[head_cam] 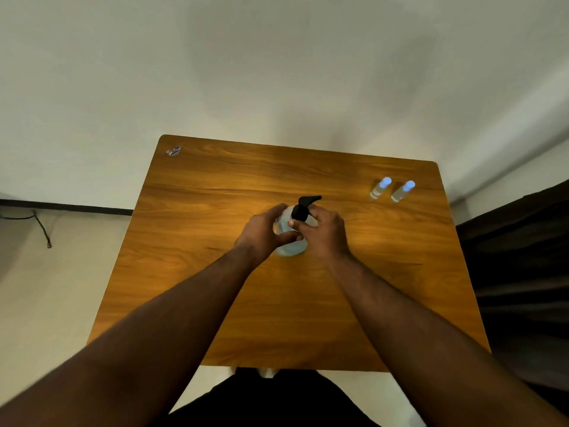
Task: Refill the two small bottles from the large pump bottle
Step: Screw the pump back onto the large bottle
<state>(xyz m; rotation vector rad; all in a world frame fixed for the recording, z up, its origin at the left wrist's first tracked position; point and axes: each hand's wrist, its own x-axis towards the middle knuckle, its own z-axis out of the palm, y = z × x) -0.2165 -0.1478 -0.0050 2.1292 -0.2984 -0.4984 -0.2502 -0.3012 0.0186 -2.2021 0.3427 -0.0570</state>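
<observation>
A large clear pump bottle [291, 249] with a black pump head [303, 206] stands upright at the middle of the wooden table [215, 303]. My left hand [264, 232] wraps around the bottle's body from the left. My right hand [323, 232] grips the black collar of the pump from the right, thumb across the front. Two small clear bottles with pale blue caps [380, 188] [402, 191] stand side by side at the table's far right, well apart from both hands.
A small sticker [174, 151] is on the table's far left corner. A white wall runs behind the table. A dark cable [41, 226] hangs by the floor at the left, and dark furniture [517, 272] stands to the right.
</observation>
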